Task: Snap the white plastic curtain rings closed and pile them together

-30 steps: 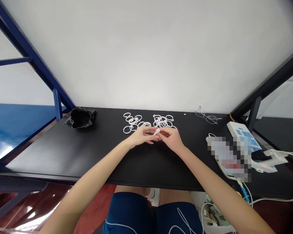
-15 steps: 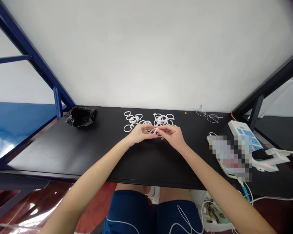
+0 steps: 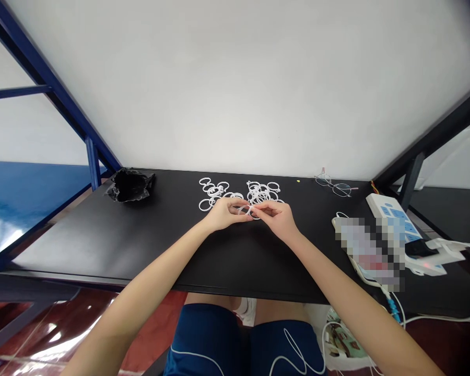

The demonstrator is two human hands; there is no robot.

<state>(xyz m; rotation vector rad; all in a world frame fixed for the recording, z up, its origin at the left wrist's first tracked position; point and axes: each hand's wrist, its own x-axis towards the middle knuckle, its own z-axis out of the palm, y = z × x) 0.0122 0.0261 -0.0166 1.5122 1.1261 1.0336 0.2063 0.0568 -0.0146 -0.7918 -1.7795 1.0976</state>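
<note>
Between my two hands, just above the black table [image 3: 156, 245], is a thin white ring [image 3: 243, 210]. My left hand [image 3: 225, 213] grips its left side between thumb and fingers. Thumb and forefinger of my right hand [image 3: 274, 215] pinch the same ring at its right side. Behind the left hand lies a loose group of white rings [image 3: 213, 191], each with a small knob. A denser heap of white rings [image 3: 261, 192] lies behind the right hand. My fingers partly cover the held ring and the nearest rings of both groups.
A crumpled black plastic bag [image 3: 130, 187] stands open at the back left. Eyeglasses [image 3: 332, 184] lie at the back right. A phone [image 3: 360, 250], its screen blurred out, and a white power strip [image 3: 395, 214] with plugs and cables occupy the right side.
The held ring has turned slightly between my fingers, and its loop shows rounder now. Both hands stay in nearly the same place.
</note>
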